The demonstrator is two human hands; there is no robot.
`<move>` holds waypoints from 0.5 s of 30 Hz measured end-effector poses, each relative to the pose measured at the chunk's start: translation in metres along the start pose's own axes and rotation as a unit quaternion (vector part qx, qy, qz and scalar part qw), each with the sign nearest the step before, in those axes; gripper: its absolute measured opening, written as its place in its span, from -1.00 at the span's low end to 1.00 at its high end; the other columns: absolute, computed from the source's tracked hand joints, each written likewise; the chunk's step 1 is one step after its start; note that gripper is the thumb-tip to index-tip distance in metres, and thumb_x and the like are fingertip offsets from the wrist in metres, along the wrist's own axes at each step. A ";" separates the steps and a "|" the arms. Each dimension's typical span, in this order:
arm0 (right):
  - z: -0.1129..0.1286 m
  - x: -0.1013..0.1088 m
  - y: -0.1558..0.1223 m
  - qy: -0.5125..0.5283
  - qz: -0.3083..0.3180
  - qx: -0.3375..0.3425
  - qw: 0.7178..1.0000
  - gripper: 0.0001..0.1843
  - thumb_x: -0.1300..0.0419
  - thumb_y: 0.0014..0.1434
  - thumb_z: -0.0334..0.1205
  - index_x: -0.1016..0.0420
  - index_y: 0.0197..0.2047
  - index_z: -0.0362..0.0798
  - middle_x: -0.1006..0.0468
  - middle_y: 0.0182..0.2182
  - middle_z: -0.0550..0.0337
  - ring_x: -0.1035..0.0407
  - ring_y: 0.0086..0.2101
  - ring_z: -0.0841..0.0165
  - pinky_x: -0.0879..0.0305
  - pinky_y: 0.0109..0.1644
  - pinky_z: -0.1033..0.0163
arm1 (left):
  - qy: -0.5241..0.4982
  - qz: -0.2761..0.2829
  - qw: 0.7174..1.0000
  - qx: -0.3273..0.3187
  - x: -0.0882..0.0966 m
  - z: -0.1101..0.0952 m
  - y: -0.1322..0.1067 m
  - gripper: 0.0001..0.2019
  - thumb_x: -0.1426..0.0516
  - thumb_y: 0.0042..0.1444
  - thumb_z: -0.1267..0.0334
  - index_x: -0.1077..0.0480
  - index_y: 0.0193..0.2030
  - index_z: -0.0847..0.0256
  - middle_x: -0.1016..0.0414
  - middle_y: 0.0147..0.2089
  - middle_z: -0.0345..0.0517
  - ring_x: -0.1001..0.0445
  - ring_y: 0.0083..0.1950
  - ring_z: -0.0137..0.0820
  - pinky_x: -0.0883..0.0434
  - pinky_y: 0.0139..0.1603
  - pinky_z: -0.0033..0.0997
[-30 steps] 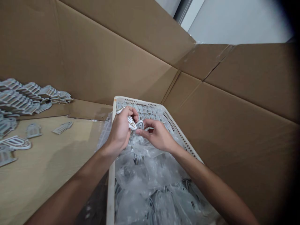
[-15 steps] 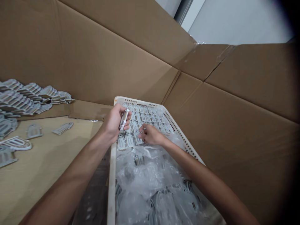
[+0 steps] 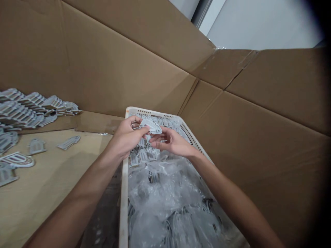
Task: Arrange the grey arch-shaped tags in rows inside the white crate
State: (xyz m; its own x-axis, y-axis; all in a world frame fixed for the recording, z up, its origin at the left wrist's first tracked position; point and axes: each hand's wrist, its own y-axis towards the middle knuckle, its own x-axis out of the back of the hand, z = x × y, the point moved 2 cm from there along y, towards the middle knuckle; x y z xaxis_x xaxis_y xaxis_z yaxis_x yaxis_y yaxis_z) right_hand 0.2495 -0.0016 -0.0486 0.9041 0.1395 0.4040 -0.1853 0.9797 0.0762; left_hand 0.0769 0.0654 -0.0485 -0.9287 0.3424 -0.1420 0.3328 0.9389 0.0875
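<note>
My left hand (image 3: pixel 131 135) pinches a flat grey-white tag-shaped piece (image 3: pixel 151 126) between thumb and fingers, above the far part of a white plastic crate (image 3: pixel 124 193). The piece has a rounded tip with a small hole, pointing right. Close by its right end is my right hand (image 3: pixel 173 141), with thumb and fingers apart and nothing seen between them. Whether its fingertips touch the piece I cannot tell. Beneath both hands, rows of similar pieces (image 3: pixel 143 155) stand in the crate.
Crumpled clear plastic film (image 3: pixel 165 196) covers the near part of the crate, with more pieces under it. Left, several loose pieces (image 3: pixel 37 146) lie on a pale tabletop (image 3: pixel 64 172), and stacked rows (image 3: pixel 20 110) stand behind. Cardboard walls (image 3: pixel 116 69) rise behind and at right.
My right hand has lifted from the rows in the crate to beside my left hand. The piece in my left hand has turned from upright to lying nearly flat, tip to the right.
</note>
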 end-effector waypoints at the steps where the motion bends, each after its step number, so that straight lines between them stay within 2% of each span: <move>1: 0.005 0.000 -0.001 0.032 -0.007 -0.001 0.999 -0.64 -0.46 0.19 -0.05 -0.49 -0.07 -0.01 -0.63 -0.18 0.11 -0.49 -0.23 0.29 -0.36 -0.23 0.20 | -0.001 0.003 1.000 -0.002 -0.001 -0.001 -0.001 -0.82 -0.32 0.06 0.42 -0.40 -0.25 0.22 -0.52 -0.35 -0.16 -0.49 -0.36 -0.38 -0.35 -0.29 -0.36; 3: 0.010 0.001 -0.002 0.073 -0.060 0.005 0.995 -0.68 -0.45 0.19 0.00 -0.52 -0.17 -0.02 -0.59 -0.30 0.16 -0.42 -0.36 0.36 -0.31 -0.32 0.21 | 0.017 0.020 1.000 0.001 -0.004 -0.002 -0.005 -0.84 -0.30 0.07 0.41 -0.40 -0.27 0.22 -0.53 -0.38 -0.15 -0.50 -0.36 -0.37 -0.35 -0.30 -0.35; 6: 0.009 0.001 -0.005 0.106 -0.138 0.008 0.985 -0.64 -0.48 0.14 0.05 -0.48 -0.32 -0.01 -0.47 -0.44 0.27 -0.24 -0.48 0.45 -0.22 -0.38 0.24 | 0.115 0.064 0.991 -0.020 -0.006 -0.005 -0.011 -0.85 -0.31 0.10 0.32 -0.40 -0.34 0.22 -0.42 -0.44 -0.23 -0.34 -0.42 -0.45 -0.21 -0.38 -0.39; 10: 0.006 0.002 -0.009 0.127 -0.149 -0.014 0.981 -0.63 -0.49 0.09 0.09 -0.57 -0.25 0.00 -0.50 -0.37 0.24 -0.24 -0.46 0.45 -0.23 -0.37 0.23 | 0.197 0.121 0.972 -0.050 -0.008 -0.008 -0.017 -0.71 -0.30 0.13 0.23 -0.27 -0.46 0.19 -0.20 -0.50 -0.32 -0.13 -0.46 -0.49 -0.08 -0.44 -0.39; 12: 0.006 0.002 -0.011 0.116 -0.160 -0.009 0.980 -0.65 -0.49 0.10 0.07 -0.58 -0.25 -0.01 -0.53 -0.34 0.22 -0.26 -0.45 0.45 -0.23 -0.36 0.22 | 0.200 0.126 0.970 -0.049 -0.010 -0.005 -0.017 -0.66 -0.29 0.14 0.19 -0.22 -0.49 0.17 -0.14 -0.52 -0.33 -0.10 -0.49 -0.50 -0.04 -0.47 -0.38; 15: 0.005 0.003 -0.014 0.096 -0.176 -0.007 0.980 -0.65 -0.49 0.10 0.06 -0.59 -0.26 -0.02 -0.56 -0.35 0.21 -0.28 -0.45 0.44 -0.24 -0.35 0.22 | 0.197 0.116 0.970 -0.080 -0.013 0.002 -0.016 -0.62 -0.28 0.15 0.12 -0.20 -0.50 0.16 -0.17 -0.52 -0.32 -0.14 -0.49 -0.48 -0.05 -0.47 -0.38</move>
State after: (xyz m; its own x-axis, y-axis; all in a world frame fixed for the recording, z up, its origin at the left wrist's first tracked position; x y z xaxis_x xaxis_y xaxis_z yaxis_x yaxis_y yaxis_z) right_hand 0.2526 -0.0152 -0.0442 0.9669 -0.1845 0.1761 0.1556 0.9738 0.1661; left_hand 0.0837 0.0459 -0.0500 -0.8326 0.4752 0.2846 0.5404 0.8097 0.2288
